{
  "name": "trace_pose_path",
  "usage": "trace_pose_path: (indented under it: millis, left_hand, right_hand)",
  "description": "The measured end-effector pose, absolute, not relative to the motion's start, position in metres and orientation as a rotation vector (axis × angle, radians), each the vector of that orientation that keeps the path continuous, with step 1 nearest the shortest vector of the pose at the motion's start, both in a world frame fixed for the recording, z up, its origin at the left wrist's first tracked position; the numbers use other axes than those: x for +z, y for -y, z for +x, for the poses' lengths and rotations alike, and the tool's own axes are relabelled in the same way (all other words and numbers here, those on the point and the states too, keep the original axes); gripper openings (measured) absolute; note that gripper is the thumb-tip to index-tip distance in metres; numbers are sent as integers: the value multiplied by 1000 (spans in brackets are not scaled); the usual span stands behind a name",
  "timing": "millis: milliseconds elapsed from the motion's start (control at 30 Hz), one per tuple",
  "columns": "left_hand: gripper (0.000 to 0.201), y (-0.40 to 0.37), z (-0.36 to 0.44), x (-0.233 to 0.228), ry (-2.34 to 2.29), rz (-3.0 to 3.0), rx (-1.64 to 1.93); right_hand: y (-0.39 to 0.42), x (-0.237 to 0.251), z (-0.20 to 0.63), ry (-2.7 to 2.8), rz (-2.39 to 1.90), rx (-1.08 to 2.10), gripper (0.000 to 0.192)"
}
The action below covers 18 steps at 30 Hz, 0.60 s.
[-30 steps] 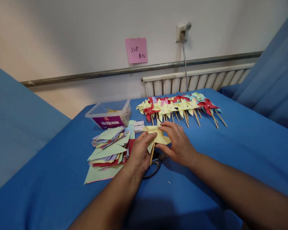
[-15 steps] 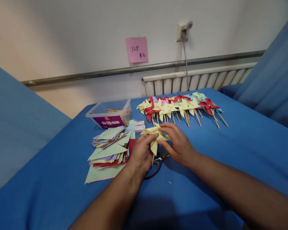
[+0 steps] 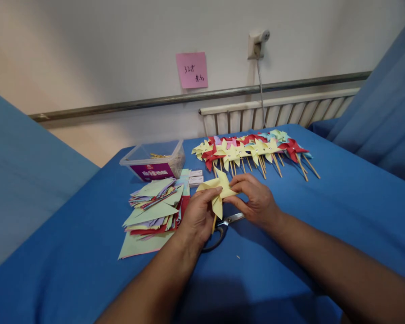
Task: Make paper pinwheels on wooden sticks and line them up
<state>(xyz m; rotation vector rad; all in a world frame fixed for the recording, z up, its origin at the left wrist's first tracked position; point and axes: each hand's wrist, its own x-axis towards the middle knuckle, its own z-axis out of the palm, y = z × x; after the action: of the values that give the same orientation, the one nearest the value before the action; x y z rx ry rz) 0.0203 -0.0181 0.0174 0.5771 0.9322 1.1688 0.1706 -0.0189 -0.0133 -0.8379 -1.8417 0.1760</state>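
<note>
Left hand (image 3: pixel 200 217): forearm angled up from below, thumb on top, fingers gripping yellow paper pinwheel (image 3: pixel 225 186) near centre, wooden stick (image 3: pixel 214 224) slanting down below. Right hand (image 3: pixel 259 200): forearm extended from lower right, thumb and curled fingers pinching pinwheel's right blade. Pinwheel held above blue-covered bench (image 3: pixel 273 279), scissors (image 3: pixel 227 221) lying beneath.

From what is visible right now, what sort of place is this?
Probably an indoor craft workspace, judging by the held yellow pinwheel, more pinwheels on the blue-covered table, and piles of coloured paper.
</note>
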Motion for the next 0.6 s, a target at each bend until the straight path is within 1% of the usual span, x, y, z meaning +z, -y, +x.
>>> trace_pose_path:
  millis: [167, 400, 600]
  left_hand:
    - [21, 18, 21, 19, -918, 563, 1178]
    - [18, 20, 20, 24, -880, 563, 1168]
    - [17, 20, 21, 21, -880, 555, 1157]
  right_hand:
    - [19, -11, 173, 1828, -814, 197, 7]
    - [20, -7, 178, 1855, -750, 195, 11]
    - [20, -6, 178, 1857, -765, 217, 6]
